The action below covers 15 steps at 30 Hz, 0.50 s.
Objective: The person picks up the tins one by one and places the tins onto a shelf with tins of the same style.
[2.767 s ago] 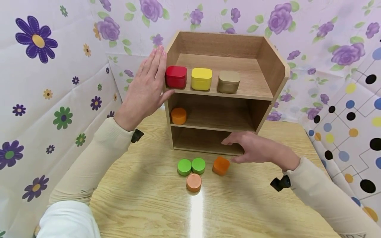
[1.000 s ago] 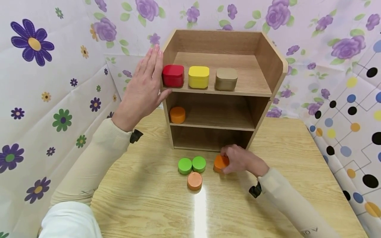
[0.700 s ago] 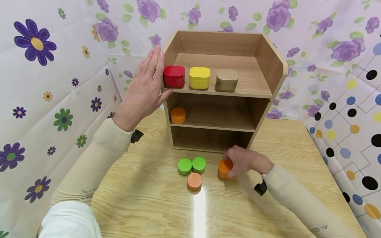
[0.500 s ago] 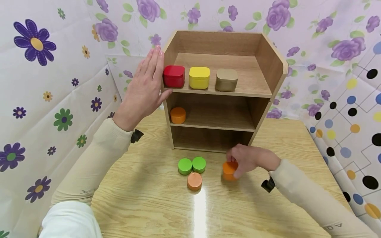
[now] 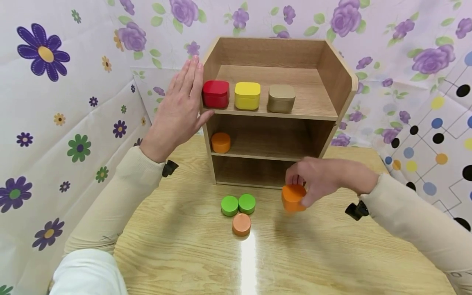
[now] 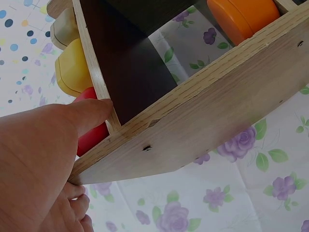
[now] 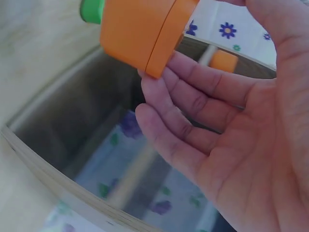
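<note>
Above counter (image 5: 206, 262), before shelf (image 5: 271, 135): orange tin (image 5: 293, 198) pinched in right hand (image 5: 324, 180), lifted. Left hand (image 5: 180, 112) flat, bracing shelf side. Transfer step; next likely calls for middle-shelf placement beside other orange tin (image 5: 221, 142).

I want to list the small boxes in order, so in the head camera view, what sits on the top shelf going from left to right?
Flat left hand against the shelf's outer side → red rounded-square box → yellow rounded-square box → tan rounded-square box.
</note>
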Each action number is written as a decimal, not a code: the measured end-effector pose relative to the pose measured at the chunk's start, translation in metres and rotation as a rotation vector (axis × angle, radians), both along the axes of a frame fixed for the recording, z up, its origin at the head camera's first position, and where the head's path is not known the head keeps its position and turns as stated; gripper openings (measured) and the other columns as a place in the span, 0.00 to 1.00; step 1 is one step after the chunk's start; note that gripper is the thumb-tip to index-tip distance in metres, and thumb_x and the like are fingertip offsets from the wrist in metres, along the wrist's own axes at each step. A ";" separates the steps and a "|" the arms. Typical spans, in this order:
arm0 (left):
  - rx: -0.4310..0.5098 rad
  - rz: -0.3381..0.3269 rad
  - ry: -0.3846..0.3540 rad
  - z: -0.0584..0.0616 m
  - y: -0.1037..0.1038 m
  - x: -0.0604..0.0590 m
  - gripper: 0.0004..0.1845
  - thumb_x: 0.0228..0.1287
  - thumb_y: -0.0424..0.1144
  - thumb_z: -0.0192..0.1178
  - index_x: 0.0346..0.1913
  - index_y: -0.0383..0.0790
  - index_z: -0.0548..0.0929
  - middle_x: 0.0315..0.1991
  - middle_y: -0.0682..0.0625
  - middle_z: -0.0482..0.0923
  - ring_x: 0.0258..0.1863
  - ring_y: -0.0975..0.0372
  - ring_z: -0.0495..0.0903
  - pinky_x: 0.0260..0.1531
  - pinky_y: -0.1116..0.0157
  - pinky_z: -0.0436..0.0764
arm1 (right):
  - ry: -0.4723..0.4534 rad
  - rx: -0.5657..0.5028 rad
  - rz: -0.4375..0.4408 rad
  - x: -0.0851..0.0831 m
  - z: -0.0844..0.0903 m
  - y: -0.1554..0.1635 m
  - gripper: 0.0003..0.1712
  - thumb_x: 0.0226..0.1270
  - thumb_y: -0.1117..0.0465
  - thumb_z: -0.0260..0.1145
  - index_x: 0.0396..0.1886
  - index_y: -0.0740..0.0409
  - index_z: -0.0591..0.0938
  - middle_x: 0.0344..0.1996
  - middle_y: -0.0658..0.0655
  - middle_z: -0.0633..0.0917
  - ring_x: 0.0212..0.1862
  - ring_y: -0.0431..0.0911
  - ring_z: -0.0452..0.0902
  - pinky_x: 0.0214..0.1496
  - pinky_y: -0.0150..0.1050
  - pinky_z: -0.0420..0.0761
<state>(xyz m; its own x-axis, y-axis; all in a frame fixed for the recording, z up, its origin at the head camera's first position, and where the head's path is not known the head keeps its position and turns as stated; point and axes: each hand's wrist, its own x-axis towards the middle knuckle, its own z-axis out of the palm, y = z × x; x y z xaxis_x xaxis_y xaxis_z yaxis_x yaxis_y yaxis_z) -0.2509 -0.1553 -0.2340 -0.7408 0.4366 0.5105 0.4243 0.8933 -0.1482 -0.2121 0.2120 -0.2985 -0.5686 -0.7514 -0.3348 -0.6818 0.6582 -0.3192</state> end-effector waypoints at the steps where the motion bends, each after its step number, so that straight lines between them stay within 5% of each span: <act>1: 0.000 0.000 0.000 0.000 0.000 0.000 0.55 0.76 0.52 0.62 0.85 0.30 0.37 0.88 0.38 0.33 0.88 0.46 0.39 0.87 0.50 0.45 | 0.013 -0.002 0.001 0.001 0.008 0.000 0.22 0.51 0.54 0.80 0.45 0.52 0.85 0.40 0.45 0.86 0.43 0.40 0.81 0.52 0.40 0.86; 15: -0.013 -0.005 0.008 0.000 0.000 0.000 0.55 0.76 0.52 0.62 0.85 0.29 0.38 0.88 0.37 0.34 0.88 0.45 0.40 0.87 0.51 0.46 | 0.196 -0.025 -0.022 0.003 0.105 0.009 0.25 0.52 0.52 0.82 0.50 0.48 0.86 0.41 0.42 0.88 0.45 0.35 0.82 0.54 0.40 0.87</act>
<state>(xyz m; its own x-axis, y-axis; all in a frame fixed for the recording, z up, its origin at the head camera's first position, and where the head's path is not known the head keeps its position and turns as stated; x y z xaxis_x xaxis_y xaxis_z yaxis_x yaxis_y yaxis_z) -0.2511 -0.1549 -0.2343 -0.7346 0.4470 0.5104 0.4278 0.8891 -0.1628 -0.2092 0.2210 -0.1936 -0.6371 -0.7452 -0.1971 -0.7185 0.6667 -0.1983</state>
